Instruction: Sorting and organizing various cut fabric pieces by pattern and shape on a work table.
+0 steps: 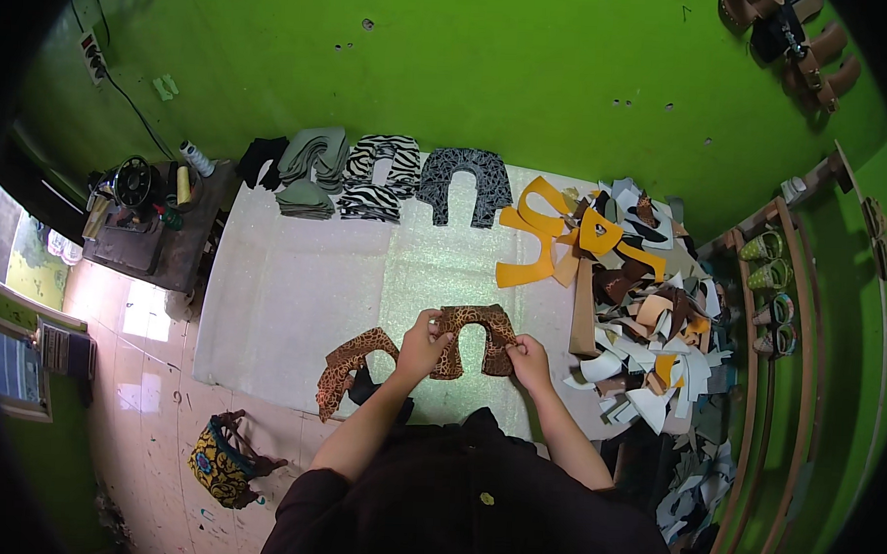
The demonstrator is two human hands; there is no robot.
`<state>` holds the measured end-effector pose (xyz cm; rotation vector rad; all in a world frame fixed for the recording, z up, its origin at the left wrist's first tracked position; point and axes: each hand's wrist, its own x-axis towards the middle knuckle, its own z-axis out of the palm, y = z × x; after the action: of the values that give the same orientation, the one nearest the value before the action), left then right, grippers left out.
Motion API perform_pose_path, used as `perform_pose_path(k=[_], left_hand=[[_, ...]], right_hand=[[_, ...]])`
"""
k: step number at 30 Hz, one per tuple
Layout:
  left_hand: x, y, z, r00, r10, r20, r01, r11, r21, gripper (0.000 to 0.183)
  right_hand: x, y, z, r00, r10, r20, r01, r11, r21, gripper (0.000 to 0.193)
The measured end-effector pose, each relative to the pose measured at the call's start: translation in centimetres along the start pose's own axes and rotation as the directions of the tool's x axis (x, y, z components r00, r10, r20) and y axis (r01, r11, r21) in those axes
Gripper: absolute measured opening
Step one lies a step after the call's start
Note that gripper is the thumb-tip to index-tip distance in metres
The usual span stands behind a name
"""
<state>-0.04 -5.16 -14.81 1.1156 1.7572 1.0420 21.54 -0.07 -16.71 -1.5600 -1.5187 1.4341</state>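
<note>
Over the near middle of the white table, both my hands hold a U-shaped leopard-print shoe upper piece (450,359), its opening toward me. My left hand (422,347) is closed on its left side, and my right hand (531,364) pinches the lower right end. Left of my left hand lies another curved leopard-print piece (339,368), close to the table's front edge. A dark piece (363,388) sits beside it, partly hidden by my left forearm.
Stacks of zebra-print (397,152), grey-green (310,158) and dark patterned pieces (434,183) line the table's far edge. Yellow cutouts (525,271) lie right of them, beside a heap of scraps (648,350). A sewing machine (134,182) stands left; a sandal rack (755,390) stands right.
</note>
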Motion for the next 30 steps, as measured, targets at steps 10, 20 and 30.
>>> perform_pose_path(k=[10, 20, 30], left_hand=[[-0.8, 1.6, -0.2, 0.998, -0.014, -0.067, 0.028, 0.976, 0.218, 0.047], [2.7, -0.4, 3.7, 0.832, 0.475, 0.286, -0.548, 0.63, 0.55, 0.049], [2.5, 0.5, 3.6, 0.942, 0.28, 0.183, -0.328, 0.662, 0.674, 0.056]], right_hand=[[-0.9, -2.8, 0.0, 0.995, 0.072, -0.066, -0.09, 0.943, -0.32, 0.023], [1.3, -3.3, 4.4, 0.905, -0.372, 0.205, 0.387, 0.526, -0.758, 0.054], [2.5, -2.4, 5.3, 0.896, -0.389, 0.213, 0.39, 0.463, -0.796, 0.054]])
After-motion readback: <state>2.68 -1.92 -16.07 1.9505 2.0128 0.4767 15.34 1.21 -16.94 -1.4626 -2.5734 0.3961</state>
